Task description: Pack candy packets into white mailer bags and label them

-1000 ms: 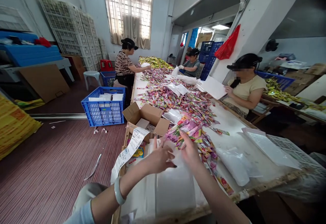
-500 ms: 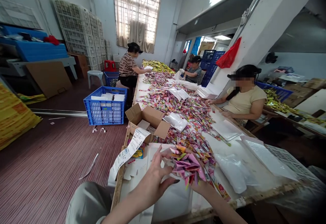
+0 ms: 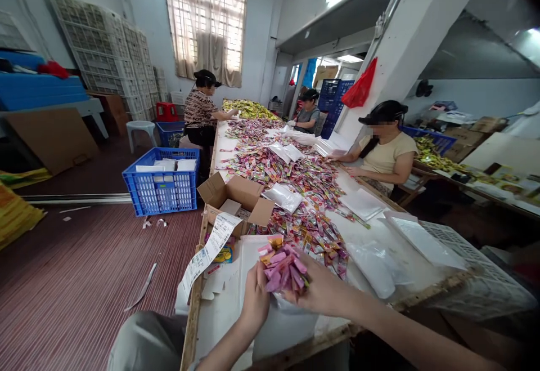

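Observation:
A bunch of small pink and orange sachets (image 3: pixel 282 272) is gathered upright between my two hands, over the near end of the table. My left hand (image 3: pixel 255 289) is closed against the bunch's left side. Around its right side my right hand (image 3: pixel 318 286) is wrapped, with some fingers hidden behind the sachets. Beneath them lies a white plastic bag (image 3: pixel 282 326) on the tabletop. Just beyond my hands spreads a large heap of similar loose sachets (image 3: pixel 261 168).
An open cardboard box (image 3: pixel 257 210) stands left of the heap, a long printed label strip (image 3: pixel 211 253) beside it. Clear bags (image 3: pixel 375 269) lie to the right. A blue crate (image 3: pixel 162 185) sits on the floor. Three people work around the table, the nearest person (image 3: pixel 386 157) on the right.
My left hand has gone from spread fingers beside the bunch to closing on its left side. The sachets now stand more tightly together. The camera view has shifted slightly right.

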`<action>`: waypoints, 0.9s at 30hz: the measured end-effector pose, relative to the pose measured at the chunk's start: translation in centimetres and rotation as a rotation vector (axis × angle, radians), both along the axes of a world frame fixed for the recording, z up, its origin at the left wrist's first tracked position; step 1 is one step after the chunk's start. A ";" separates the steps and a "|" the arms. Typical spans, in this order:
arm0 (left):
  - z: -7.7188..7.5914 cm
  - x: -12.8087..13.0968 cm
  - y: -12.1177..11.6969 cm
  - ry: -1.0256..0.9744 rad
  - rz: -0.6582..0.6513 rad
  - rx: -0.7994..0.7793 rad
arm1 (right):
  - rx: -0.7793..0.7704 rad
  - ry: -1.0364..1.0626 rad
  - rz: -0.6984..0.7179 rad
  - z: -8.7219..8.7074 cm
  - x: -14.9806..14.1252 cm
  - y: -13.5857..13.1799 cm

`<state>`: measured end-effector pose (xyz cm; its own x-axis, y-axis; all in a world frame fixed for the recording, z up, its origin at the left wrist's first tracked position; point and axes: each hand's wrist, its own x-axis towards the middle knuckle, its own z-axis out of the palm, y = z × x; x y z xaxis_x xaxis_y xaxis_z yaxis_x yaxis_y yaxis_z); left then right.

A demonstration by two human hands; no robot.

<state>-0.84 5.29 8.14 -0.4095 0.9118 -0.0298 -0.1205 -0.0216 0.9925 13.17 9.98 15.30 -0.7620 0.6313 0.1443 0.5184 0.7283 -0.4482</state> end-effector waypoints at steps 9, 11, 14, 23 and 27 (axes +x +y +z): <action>0.1 -0.7 2.4 0.011 0.010 0.073 | -0.218 -0.122 0.011 0.8 -1.6 4.4; -0.3 -0.6 3.0 0.038 0.034 0.076 | -0.514 -0.203 -0.009 0.7 -1.9 5.9; -1.2 -0.7 3.7 0.070 0.098 0.070 | -0.759 -0.359 -0.015 1.0 -2.1 7.1; -2.4 -0.7 4.0 0.110 0.071 0.085 | -0.536 -0.489 -0.040 2.2 -1.4 6.4; -1.6 -1.2 3.8 0.133 0.075 0.093 | -0.552 -0.513 0.011 4.0 -0.5 6.9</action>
